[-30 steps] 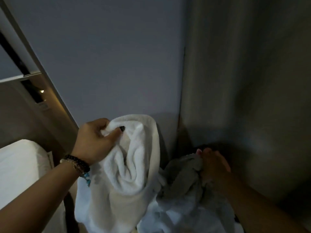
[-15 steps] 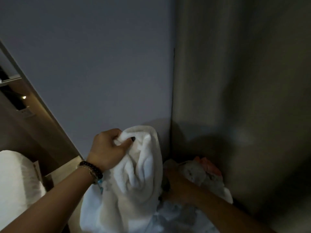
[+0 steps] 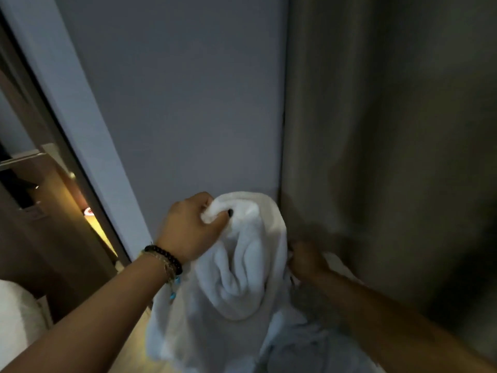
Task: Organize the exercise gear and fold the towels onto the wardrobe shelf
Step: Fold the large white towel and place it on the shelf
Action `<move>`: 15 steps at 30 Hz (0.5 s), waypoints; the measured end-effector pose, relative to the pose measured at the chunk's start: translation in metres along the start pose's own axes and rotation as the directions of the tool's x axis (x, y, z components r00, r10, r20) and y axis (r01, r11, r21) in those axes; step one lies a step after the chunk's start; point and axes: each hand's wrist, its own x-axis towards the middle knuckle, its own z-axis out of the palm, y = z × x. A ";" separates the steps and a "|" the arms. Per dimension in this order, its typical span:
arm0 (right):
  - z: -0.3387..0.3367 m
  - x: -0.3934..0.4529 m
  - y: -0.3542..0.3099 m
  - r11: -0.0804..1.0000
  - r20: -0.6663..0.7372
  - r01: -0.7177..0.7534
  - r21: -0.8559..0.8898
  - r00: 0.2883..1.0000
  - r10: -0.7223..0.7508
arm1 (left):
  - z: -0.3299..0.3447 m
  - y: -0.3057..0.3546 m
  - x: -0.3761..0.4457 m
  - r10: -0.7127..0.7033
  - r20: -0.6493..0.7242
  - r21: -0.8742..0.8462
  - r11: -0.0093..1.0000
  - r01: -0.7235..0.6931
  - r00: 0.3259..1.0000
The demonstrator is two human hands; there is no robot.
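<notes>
A thick white towel (image 3: 242, 267) hangs bunched in front of me, low in the middle of the view. My left hand (image 3: 188, 224), with dark bead bracelets on the wrist, is shut on the towel's top edge and holds it up. My right hand (image 3: 306, 261) is lower and to the right, in shadow, fingers closed on another part of the white cloth. More crumpled white fabric (image 3: 304, 343) lies under my right forearm.
A plain grey wall (image 3: 193, 103) stands straight ahead. A dark curtain (image 3: 390, 146) hangs on the right, close to my right hand. On the left is a pale door frame (image 3: 80, 125), then wooden furniture with a small lit area (image 3: 94, 224). White bedding (image 3: 16, 319) shows at the lower left.
The view has swung and the towel now sits further right. My right hand has risen from the crumpled cloth to grip beside the hanging towel. My left hand keeps its hold.
</notes>
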 end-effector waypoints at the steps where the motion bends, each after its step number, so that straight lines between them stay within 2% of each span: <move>1: -0.023 -0.004 -0.010 1.000 -0.016 0.022 -0.004 1.000 -0.022 | 0.001 -0.003 -0.002 -0.008 0.023 0.010 1.000 0.007 1.000; 2: -0.044 -0.006 -0.019 0.998 -0.036 0.024 -0.056 0.999 -0.026 | 0.002 -0.007 -0.004 -0.015 0.046 0.008 1.000 0.015 0.999; 5: -0.087 -0.016 -0.053 0.997 -0.144 0.070 -0.018 0.987 -0.072 | 0.007 -0.016 -0.010 -0.024 0.114 -0.042 0.999 0.029 0.993; 7: -0.103 -0.023 -0.071 0.997 -0.276 0.078 0.026 0.959 -0.068 | 0.009 -0.018 -0.014 -0.030 0.135 -0.076 0.996 0.041 0.990; 10: -0.132 -0.030 -0.098 0.995 -0.462 0.053 0.086 0.887 -0.007 | 0.008 -0.019 -0.015 -0.008 0.123 -0.162 0.986 0.028 0.992; 13: -0.160 -0.039 -0.114 0.973 -0.607 0.135 0.188 0.795 0.007 | 0.005 -0.020 -0.021 0.001 0.159 -0.244 0.969 0.038 0.987; 15: -0.177 -0.047 -0.120 0.956 -0.655 0.181 0.233 0.755 0.017 | 0.006 -0.022 -0.028 -0.012 0.198 -0.307 0.949 0.074 0.980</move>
